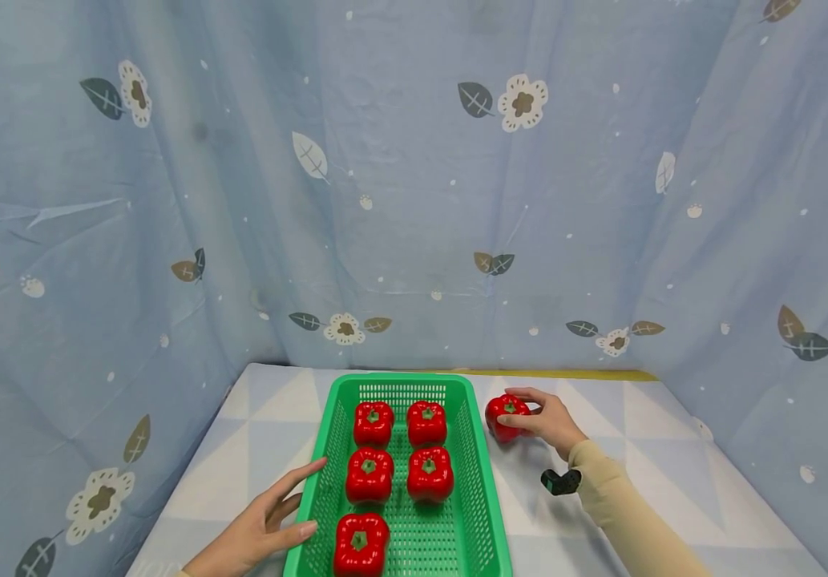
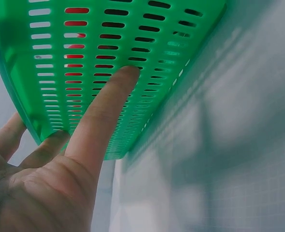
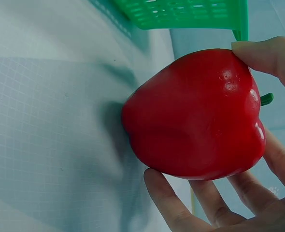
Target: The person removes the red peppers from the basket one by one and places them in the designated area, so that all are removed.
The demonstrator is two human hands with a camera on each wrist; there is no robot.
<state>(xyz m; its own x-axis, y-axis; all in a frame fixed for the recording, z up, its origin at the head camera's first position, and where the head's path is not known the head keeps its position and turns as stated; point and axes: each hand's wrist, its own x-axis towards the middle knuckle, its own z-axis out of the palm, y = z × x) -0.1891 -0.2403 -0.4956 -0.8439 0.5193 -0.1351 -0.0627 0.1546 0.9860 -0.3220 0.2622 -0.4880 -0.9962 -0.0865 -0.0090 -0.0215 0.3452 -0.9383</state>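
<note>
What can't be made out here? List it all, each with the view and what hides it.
Near end of the green basket: head view, cut off by the bottom edge.
Peppers in the basket: left wrist view, mostly hidden by its side; only red shows through the slots.
Right side of the held pepper: head view, covered by the right hand.
Faint lettering, lower left: head view, cut off by the bottom edge.

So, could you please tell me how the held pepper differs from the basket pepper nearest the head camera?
The held pepper is outside the green basket, while the nearest pepper sits inside it. The held pepper is in the right hand's grip, whereas the nearest pepper is untouched. Both are glossy and red, stem end up.
</note>
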